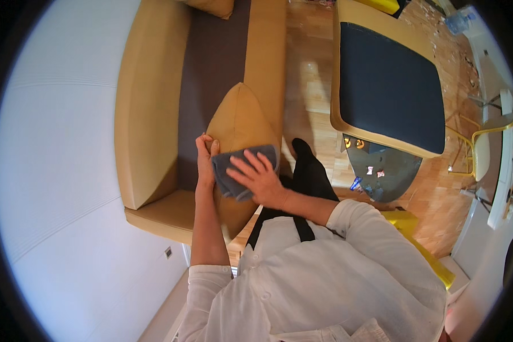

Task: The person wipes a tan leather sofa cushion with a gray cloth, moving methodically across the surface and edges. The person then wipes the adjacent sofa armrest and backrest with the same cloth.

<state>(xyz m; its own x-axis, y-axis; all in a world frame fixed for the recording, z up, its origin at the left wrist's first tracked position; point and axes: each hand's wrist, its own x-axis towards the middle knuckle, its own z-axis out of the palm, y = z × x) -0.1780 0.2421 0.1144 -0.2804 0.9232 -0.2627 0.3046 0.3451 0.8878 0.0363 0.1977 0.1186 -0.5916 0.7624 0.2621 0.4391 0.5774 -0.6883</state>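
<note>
A tan cushion [239, 115] with a seam along its middle stands tilted over the sofa's front edge. My left hand [206, 160] grips its left side, the thumb on the cushion's face. A folded dark grey cloth [226, 169] lies against the cushion. My right hand [258, 177] presses flat on this cloth with the fingers spread. The tan sofa [149, 107] has its dark seat base [213, 55] bared behind the cushion.
Another cushion [216, 6] lies at the sofa's far end. To the right, a large tan cushion with a dark underside [389, 85] rests over a dark glass table [380, 171] holding small wrappers. A gold-framed chair [481, 149] and a plastic water bottle [458, 22] stand farther right.
</note>
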